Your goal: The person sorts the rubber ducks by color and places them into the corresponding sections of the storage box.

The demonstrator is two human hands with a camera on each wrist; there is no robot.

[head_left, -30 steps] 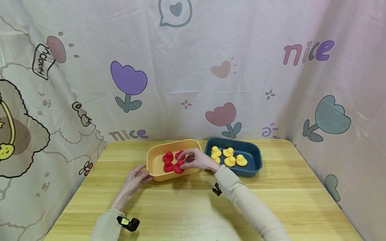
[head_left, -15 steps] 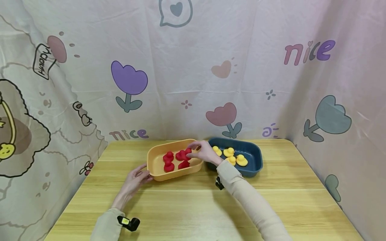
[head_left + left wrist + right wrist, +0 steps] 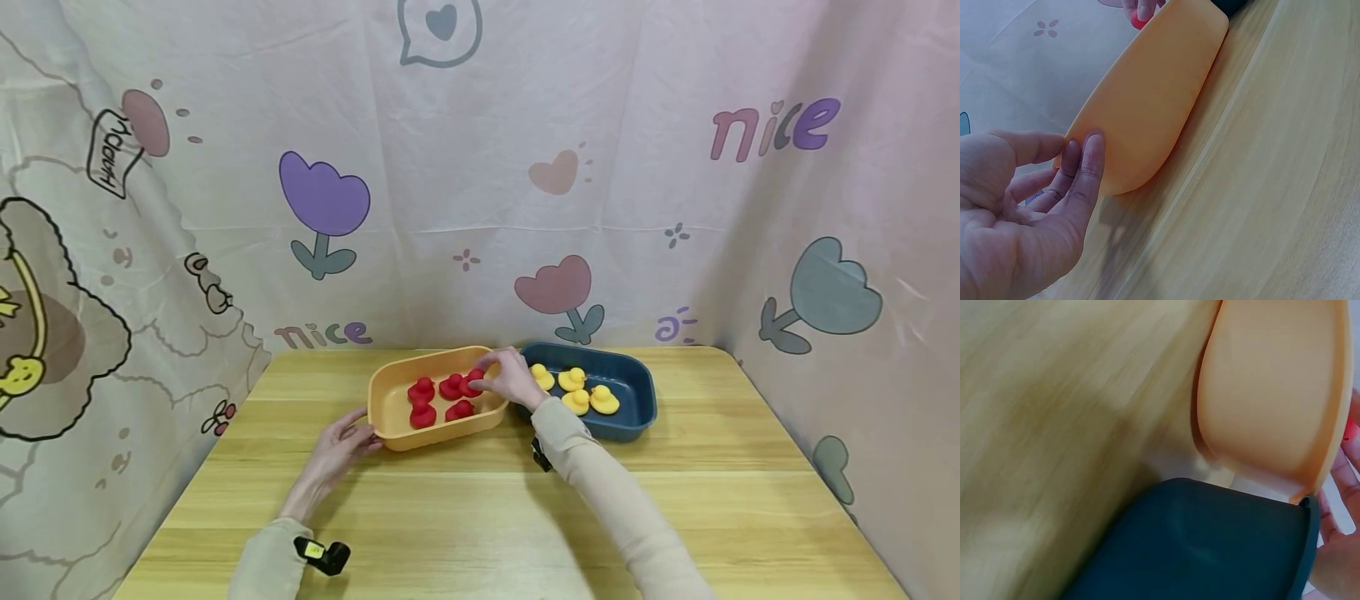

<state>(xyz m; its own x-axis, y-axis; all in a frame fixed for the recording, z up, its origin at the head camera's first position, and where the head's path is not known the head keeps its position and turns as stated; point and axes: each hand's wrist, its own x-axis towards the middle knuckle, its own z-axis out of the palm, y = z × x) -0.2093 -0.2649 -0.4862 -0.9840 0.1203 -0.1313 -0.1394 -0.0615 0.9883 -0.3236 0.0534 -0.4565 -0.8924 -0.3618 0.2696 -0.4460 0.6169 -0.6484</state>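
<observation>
In the head view, an orange plastic bin (image 3: 438, 435) holds several red toy ducks (image 3: 422, 414). My left hand (image 3: 339, 450) grips its left front corner. In the left wrist view, the thumb of my left hand (image 3: 1035, 187) is at the rim, and the fingers press the outer wall of the orange bin (image 3: 1147, 106). Over the bin's right end, my right hand (image 3: 513, 379) pinches a red toy duck (image 3: 472, 383) beside another one. The right wrist view shows only part of my right hand (image 3: 1341, 531), beyond the bin rims, with a bit of red at its fingers.
A dark blue bin (image 3: 618, 429) stands just right of the orange one, their ends close together. Several yellow toy ducks (image 3: 577, 402) sit in it, partly covered by my right hand. Both bins rest on a wooden table (image 3: 465, 517) before a printed cloth (image 3: 450, 167).
My right hand has moved from the front red duck to the back right of the orange bin, where it now holds a red duck. My left hand has stayed on the bin's corner.
</observation>
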